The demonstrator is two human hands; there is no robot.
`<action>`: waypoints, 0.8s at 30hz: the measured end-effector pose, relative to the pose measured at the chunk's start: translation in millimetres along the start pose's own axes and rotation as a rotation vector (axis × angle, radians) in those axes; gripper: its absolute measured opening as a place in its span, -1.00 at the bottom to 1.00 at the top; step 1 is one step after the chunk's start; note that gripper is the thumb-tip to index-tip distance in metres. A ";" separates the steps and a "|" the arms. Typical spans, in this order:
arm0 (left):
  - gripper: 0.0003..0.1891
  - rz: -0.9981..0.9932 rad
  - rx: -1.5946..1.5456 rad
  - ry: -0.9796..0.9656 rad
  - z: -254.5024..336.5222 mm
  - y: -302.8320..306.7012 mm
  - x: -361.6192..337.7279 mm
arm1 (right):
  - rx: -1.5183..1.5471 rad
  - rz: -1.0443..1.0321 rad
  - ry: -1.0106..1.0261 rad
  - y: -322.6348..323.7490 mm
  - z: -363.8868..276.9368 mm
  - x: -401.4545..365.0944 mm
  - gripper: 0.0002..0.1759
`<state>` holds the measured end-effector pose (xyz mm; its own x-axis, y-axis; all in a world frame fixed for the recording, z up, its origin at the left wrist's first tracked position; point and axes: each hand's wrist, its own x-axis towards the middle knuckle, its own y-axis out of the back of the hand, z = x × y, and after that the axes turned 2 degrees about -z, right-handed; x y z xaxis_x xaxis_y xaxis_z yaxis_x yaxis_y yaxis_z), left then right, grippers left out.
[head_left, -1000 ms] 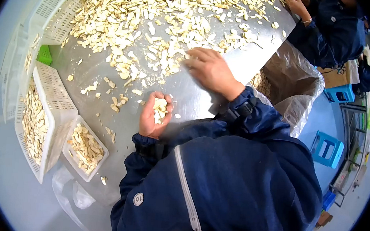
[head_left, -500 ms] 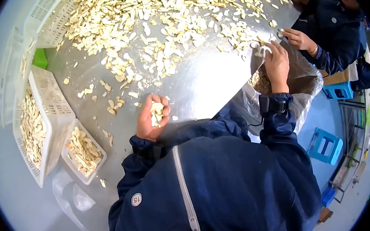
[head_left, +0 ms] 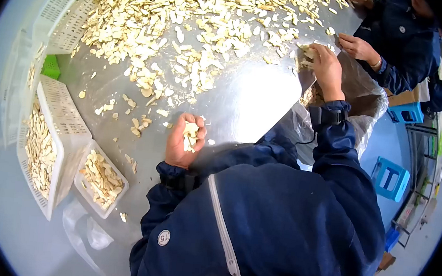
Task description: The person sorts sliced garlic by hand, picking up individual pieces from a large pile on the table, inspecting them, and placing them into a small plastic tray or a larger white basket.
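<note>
My left hand [head_left: 184, 141] is near the front edge of the metal table, its fingers curled around a small bunch of pale, flat dried slices [head_left: 190, 136]. My right hand [head_left: 327, 69] reaches to the table's right edge, with its fingers bent and pressed around a few pale slices [head_left: 307, 52]; the fingertips are partly hidden. Below that hand hangs an open bag with a clear plastic liner [head_left: 364, 106], and some darker pieces show inside it. A large heap of the same slices [head_left: 136, 20] covers the far side of the table [head_left: 240, 97].
On the left stand a white slotted basket [head_left: 67, 119] and a small white tray [head_left: 121, 195], both holding slices. A co-worker's hand [head_left: 359, 49] is close to my right hand. Blue stools [head_left: 390, 178] stand on the floor at right.
My right hand has shifted slightly left and up, its fingers now drawn in around slices at the table edge. The left hand still holds its bunch, almost unmoved.
</note>
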<state>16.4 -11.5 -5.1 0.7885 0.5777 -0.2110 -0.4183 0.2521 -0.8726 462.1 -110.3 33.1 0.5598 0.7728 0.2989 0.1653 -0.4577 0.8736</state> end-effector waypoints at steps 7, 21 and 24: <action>-0.68 -0.011 -0.040 0.032 0.8 -0.7 2.7 | -0.015 -0.008 0.132 -6.2 -15.0 22.9 -0.65; -0.68 -0.018 -0.070 0.018 1.1 -1.6 -0.1 | -0.132 -0.099 0.139 -60.5 -54.3 80.0 -0.72; -0.68 -0.033 -0.061 0.038 1.2 -0.3 2.5 | 0.027 -0.039 0.052 -34.4 -65.1 64.2 -0.71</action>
<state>18.0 -9.2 -4.9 0.8185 0.5396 -0.1972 -0.3645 0.2223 -0.9043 439.5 -16.3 47.2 0.5094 0.8119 0.2853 0.2084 -0.4381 0.8744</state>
